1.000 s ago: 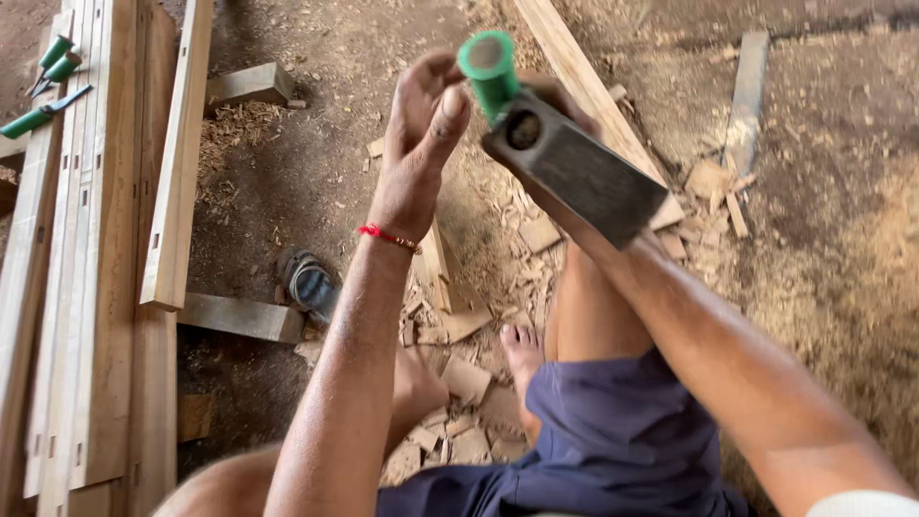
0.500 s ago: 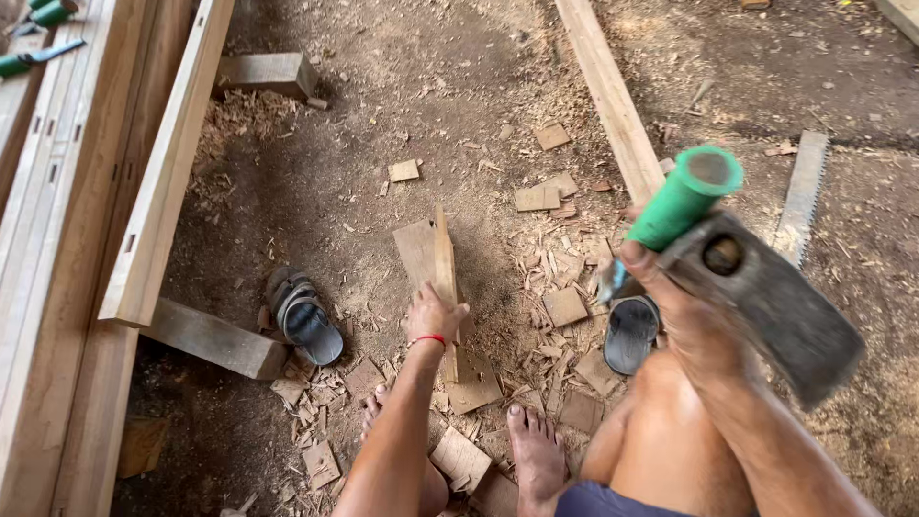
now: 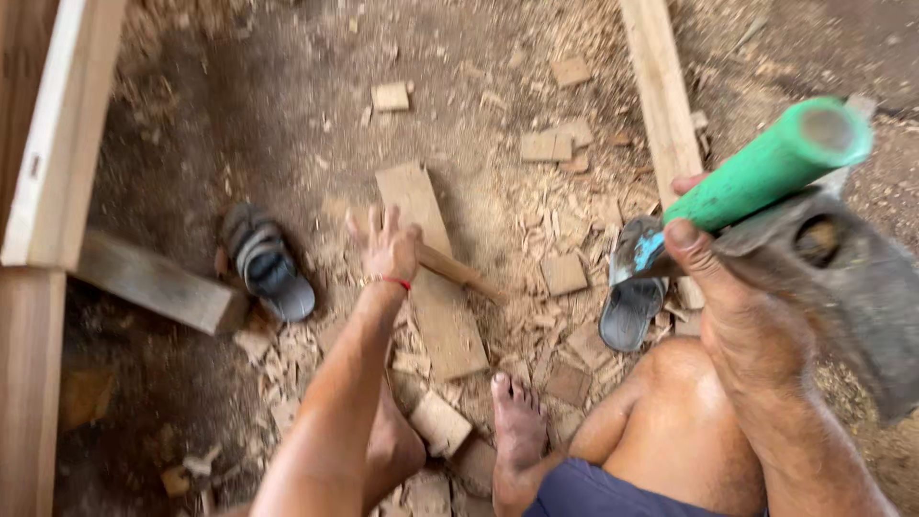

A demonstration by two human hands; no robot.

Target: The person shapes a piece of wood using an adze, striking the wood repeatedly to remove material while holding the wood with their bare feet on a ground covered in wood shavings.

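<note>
— Hatchet [image 3: 814,258] first: what has changed since half a second back?

— It fills more of the right side of the frame now, raised close to the camera. The right hand [image 3: 742,306] stays wrapped tight round the green handle [image 3: 766,172], thumb and fingers closed on it just where handle meets head. The left hand [image 3: 391,251] has gone further forward and now lies on the wooden stick [image 3: 450,270], fingers spread and open, a red band at the wrist.

— Which way does the hatchet point?

— The handle's long axis runs diagonally, its butt end toward the upper right corner, its other end down-left into the grey steel head. The head stretches toward the lower right edge, blurred.

— And the stick?

— It lies across a flat board [image 3: 431,268] at the centre of the frame, long axis slanting from under the left hand down-right. The board itself runs from upper left to lower right on the dirt.

— Around them?

— Wood chips, a dark sandal [image 3: 263,263] at centre left, another sandal [image 3: 632,302] just under the handle, a bare foot [image 3: 517,421] at lower centre, and a long plank [image 3: 661,86] at the upper right.
</note>
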